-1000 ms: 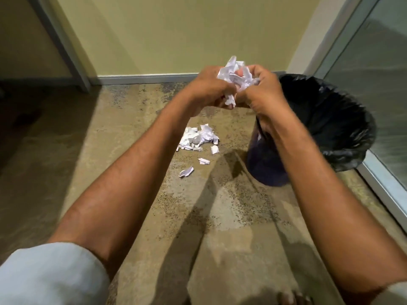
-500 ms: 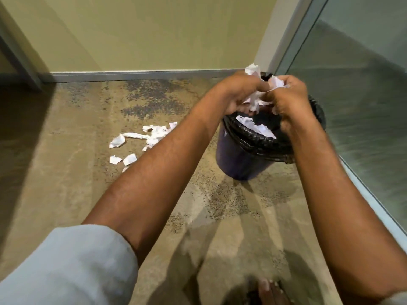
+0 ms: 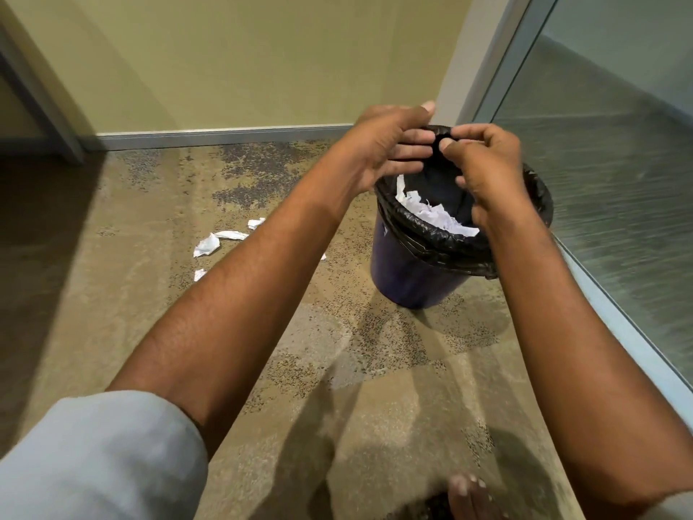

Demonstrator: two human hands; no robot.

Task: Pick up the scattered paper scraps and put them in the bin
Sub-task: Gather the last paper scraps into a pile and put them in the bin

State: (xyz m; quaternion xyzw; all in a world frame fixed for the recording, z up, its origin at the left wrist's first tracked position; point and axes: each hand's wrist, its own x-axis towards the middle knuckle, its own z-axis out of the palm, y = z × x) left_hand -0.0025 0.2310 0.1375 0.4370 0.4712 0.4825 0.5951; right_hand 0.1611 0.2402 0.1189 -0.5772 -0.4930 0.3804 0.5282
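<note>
**Empty hands above the bin, scraps still lying to the left**

The fingers (image 3: 408, 150) of the left hand (image 3: 382, 144) are spread and released, holding nothing; the right hand (image 3: 483, 170) is loosely curled, also empty. Both hover over the bin (image 3: 420, 272), where white paper (image 3: 435, 215) sits inside the black liner (image 3: 431, 238). The remaining paper scraps (image 3: 208, 245) lie on the floor (image 3: 112, 294), well left of the bin and partly hidden by the left forearm. The left hand is nearer them.

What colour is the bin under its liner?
Dark blue-purple, seen on the bin wall below the black liner in the head view.
</note>
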